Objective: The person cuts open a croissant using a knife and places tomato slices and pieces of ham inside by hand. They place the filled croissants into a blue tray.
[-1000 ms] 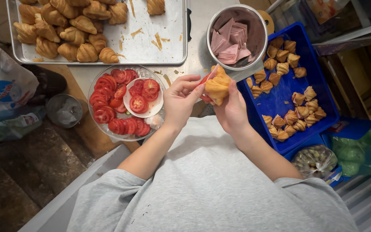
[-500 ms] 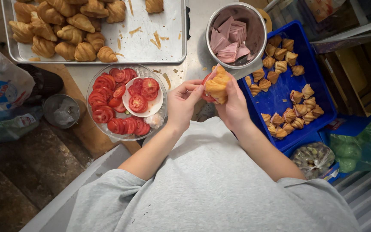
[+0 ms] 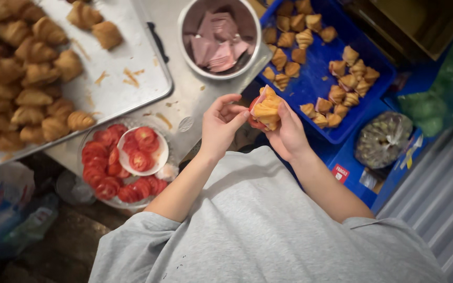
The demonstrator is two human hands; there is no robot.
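From the head view, looking down past my grey shirt, my right hand [image 3: 288, 131] is wrapped around a small split croissant [image 3: 267, 107], fingers curled behind it and thumb at the front, so that hand is closed firmly on the pastry. The croissant sits up in the air just in front of my chest, over the edge of the tabletop [image 3: 195, 102], between the metal bowl and the blue crate. A red tomato slice [image 3: 254, 121] peeks out from its lower left side, and something pale pink shows at its top edge.

My left hand [image 3: 221, 123] is right beside it, fingers bent and the fingertips [image 3: 239, 112] touching the filled side of the croissant; it is half curled, pressing at the pastry rather than gripping it whole.

Above my hands the metal bowl [image 3: 184, 18] holds pink ham slices [image 3: 217, 47]. To the right, the blue crate [image 3: 315, 78] carries a scatter of small pastries [image 3: 349, 78]. To the left, a steel baking tray [image 3: 127, 91] is piled with plain croissants [image 3: 32, 78] along its left half. Below the tray, a glass plate [image 3: 85, 144] is ringed with sliced tomatoes [image 3: 103, 181], and a small white dish [image 3: 158, 157] with more slices sits on top of it. A clear bag [image 3: 384, 139] of something greenish lies beside the crate.
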